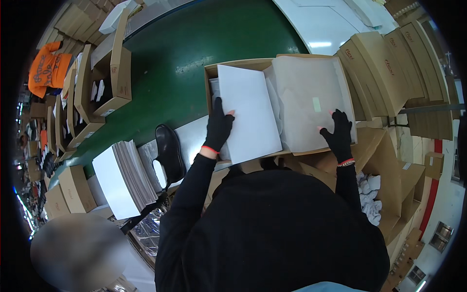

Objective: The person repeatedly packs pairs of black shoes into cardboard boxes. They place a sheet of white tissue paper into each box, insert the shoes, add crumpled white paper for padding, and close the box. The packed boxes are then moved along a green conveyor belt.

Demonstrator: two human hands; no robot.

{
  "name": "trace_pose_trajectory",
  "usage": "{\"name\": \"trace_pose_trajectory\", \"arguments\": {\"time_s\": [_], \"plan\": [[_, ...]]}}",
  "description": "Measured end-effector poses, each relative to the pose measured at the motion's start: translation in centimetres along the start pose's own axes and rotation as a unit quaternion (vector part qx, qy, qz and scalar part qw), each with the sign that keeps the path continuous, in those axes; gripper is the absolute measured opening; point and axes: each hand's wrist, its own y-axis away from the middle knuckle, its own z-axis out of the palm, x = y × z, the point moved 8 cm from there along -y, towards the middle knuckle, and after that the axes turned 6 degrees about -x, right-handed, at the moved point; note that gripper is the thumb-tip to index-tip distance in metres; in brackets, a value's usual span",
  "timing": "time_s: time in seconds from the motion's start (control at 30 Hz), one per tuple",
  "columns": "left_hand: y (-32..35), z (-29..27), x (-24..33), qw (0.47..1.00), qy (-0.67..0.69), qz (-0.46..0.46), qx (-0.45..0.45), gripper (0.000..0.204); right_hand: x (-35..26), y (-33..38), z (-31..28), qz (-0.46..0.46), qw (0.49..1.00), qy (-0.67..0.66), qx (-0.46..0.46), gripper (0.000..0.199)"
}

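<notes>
An open cardboard box [209, 80] lies on the work surface in front of me, lined with thin whitish tissue paper [297, 87]. A white sheet of card [248, 104] lies slanted over its left part, its near end crossing the box's near edge. My left hand [220, 125], in a black fingerless glove, rests on the sheet's left edge with thumb and fingers apart. Spread over the tissue at the box's right side is my right hand [339, 131], gloved alike. A pale green sticker [316, 104] shows on the tissue. What lies beneath the paper is hidden.
A black leather shoe [170, 153] stands left of the box, beside a stack of white card sheets [116, 180]. Open shoe boxes [116, 90] line the green surface's left side; stacked cartons [384, 73] stand right. Someone in orange [48, 70] is far left; another person's blurred head [78, 250] is near left.
</notes>
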Motion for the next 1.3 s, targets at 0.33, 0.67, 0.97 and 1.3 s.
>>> {"name": "trace_pose_trajectory", "arguments": {"time_s": [0.33, 0.67, 0.97, 1.3], "plan": [[-1.7, 2.6, 2.2, 0.976, -0.199, 0.041, -0.079, 0.092, 5.4, 0.4, 0.0, 0.130, 0.983, 0.124, 0.024, 0.077], [7.7, -17.0, -14.2, 0.712, -0.568, -0.212, -0.354, 0.104, 5.4, -0.4, 5.7, 0.137, 0.958, 0.244, -0.061, 0.068], [10.4, -18.6, -17.1, 0.799, -0.196, -0.409, -0.396, 0.112, 6.9, 0.2, 7.4, 0.188, 0.942, 0.256, -0.111, 0.055], [3.7, -16.9, -2.2, 0.887, -0.102, -0.136, -0.429, 0.080, 6.8, 1.8, 9.0, 0.247, 0.919, 0.267, -0.150, 0.067]]}}
